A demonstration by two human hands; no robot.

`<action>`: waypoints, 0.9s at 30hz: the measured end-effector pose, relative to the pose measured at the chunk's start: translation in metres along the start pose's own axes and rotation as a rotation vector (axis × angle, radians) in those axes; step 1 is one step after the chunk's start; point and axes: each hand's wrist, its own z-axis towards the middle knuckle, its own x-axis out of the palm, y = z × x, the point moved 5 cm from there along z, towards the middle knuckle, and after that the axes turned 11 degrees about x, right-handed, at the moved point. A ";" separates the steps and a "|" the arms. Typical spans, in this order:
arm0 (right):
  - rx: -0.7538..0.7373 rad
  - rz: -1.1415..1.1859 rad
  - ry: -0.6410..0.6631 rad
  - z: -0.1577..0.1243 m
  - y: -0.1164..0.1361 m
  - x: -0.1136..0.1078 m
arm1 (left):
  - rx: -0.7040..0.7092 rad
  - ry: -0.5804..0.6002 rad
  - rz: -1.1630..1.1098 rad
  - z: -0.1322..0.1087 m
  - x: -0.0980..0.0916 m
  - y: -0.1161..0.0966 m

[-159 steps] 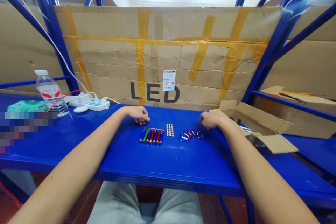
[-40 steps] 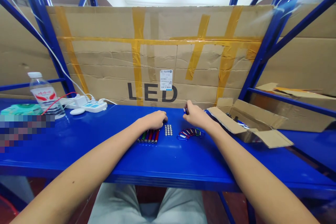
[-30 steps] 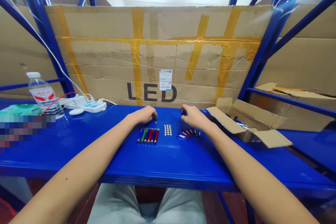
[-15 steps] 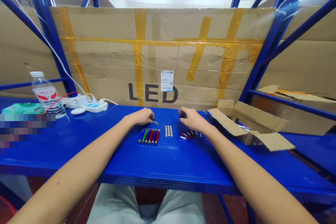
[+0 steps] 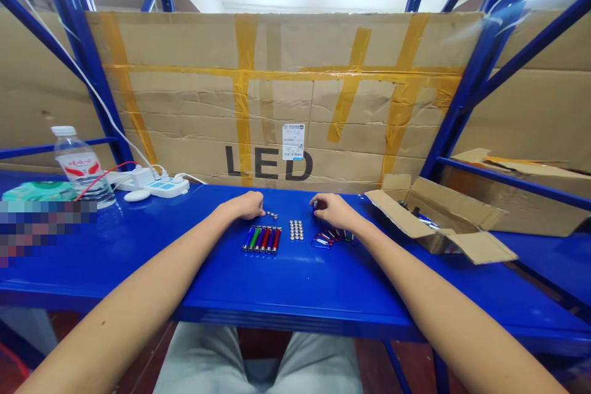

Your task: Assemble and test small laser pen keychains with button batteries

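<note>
My left hand rests low over the blue table with its fingers curled together; what they hold, if anything, is hidden. Just right of it lie a few loose silver button cells. My right hand is closed round a small dark blue object, mostly covered by the fingers. Between the hands, silver button cells stand in neat rows. Several coloured metal tubes, blue, green, purple and red, lie side by side at the left. Coloured carabiners lie fanned out below my right hand.
An open cardboard box with dark items stands at the right. At the left are a water bottle, a white power strip and a green packet. A large carton stands along the back of the blue table.
My left hand has moved slightly left, away from the loose cells. My right hand has shifted slightly left and down, its fingers a little lower.
</note>
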 end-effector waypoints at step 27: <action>-0.160 0.449 0.206 -0.017 0.034 0.009 | 0.775 -0.804 -0.239 -0.029 -0.029 -0.096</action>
